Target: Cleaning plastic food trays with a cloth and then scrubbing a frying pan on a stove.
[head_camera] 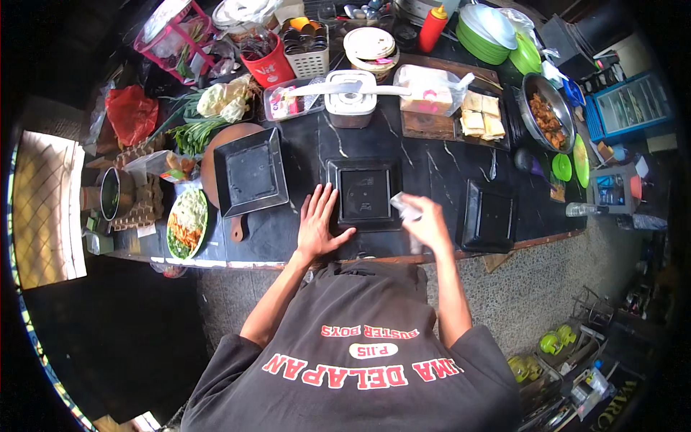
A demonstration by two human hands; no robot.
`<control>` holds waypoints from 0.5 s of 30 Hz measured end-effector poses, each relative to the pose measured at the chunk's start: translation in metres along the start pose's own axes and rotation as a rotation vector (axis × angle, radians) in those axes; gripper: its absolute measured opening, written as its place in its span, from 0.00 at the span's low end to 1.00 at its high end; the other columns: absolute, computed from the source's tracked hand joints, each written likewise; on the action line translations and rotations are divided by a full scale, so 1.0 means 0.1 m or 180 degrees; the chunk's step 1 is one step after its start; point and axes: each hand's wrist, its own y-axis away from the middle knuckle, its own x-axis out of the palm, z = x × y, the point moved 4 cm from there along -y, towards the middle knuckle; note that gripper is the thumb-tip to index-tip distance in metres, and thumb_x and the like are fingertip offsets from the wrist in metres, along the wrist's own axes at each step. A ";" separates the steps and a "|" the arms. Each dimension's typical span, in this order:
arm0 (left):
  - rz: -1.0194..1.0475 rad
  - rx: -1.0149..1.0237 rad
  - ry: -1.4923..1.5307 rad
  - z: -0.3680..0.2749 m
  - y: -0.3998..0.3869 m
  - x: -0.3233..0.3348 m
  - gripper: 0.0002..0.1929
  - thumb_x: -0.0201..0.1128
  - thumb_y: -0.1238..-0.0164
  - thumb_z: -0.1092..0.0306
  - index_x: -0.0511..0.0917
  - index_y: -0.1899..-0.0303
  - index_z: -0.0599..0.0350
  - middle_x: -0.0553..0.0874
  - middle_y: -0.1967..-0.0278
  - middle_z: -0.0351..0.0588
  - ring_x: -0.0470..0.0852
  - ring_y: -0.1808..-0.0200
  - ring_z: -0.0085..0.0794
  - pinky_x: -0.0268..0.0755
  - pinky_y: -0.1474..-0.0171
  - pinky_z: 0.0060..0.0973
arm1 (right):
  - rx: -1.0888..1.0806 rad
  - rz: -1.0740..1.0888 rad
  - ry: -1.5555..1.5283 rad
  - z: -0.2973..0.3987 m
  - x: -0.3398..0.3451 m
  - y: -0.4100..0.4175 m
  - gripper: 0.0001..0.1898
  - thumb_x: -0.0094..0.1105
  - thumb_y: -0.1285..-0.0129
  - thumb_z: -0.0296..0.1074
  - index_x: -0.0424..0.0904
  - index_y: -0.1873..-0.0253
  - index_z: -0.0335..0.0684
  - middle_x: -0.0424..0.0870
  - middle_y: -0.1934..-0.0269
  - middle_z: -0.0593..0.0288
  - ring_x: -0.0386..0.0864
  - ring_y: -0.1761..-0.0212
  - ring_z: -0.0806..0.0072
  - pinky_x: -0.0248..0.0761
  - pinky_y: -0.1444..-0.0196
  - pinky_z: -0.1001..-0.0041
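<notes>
A square black plate (365, 193) lies upside down on the dark countertop before me, its underside facing up. My left hand (319, 222) presses flat on the plate's left rim with fingers spread. In my right hand (427, 218) is a crumpled white tissue (406, 207), held at the plate's right edge. To the right sits another upside-down black plate (495, 216), close to the counter's front edge. On the left a square black plate (251, 174) lies face up, tilted, partly over a round wooden board (222, 141).
An oval green plate of shredded vegetables (187, 224) stands front left. Along the back are a lidded plastic tub (351, 102), a pack of tofu-like blocks (432, 92), square pastry pieces (482, 114) and a red squeeze bottle (433, 29). A steel bowl of fried food (548, 116) stands right.
</notes>
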 end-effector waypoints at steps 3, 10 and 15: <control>0.0006 0.0030 -0.0011 0.00 -0.02 0.01 0.54 0.73 0.39 0.36 0.63 0.20 0.62 0.63 0.18 0.58 0.55 0.14 0.51 0.43 0.15 0.52 | -0.0043 -0.0967 0.0184 -0.01 -0.22 -0.44 0.27 0.70 0.47 0.23 0.86 0.38 0.35 0.89 0.44 0.42 0.88 0.42 0.50 0.81 0.39 0.57; -0.0039 0.0012 -0.0024 0.04 0.02 0.03 0.52 0.71 0.39 0.33 0.67 0.21 0.61 0.65 0.17 0.54 0.54 0.13 0.48 0.44 0.15 0.51 | -0.0928 -0.0034 0.1958 0.43 0.72 -1.24 0.14 0.69 0.39 0.30 0.91 0.49 0.49 0.88 0.52 0.54 0.86 0.52 0.53 0.84 0.47 0.57; -0.0068 0.0041 0.0116 0.05 -0.01 0.05 0.52 0.75 0.42 0.34 0.69 0.24 0.62 0.71 0.22 0.57 0.57 0.15 0.52 0.45 0.15 0.54 | -0.1024 0.0034 0.1627 0.81 1.63 -1.34 0.08 0.68 0.36 0.36 0.93 0.59 0.42 0.88 0.52 0.55 0.85 0.47 0.53 0.86 0.53 0.59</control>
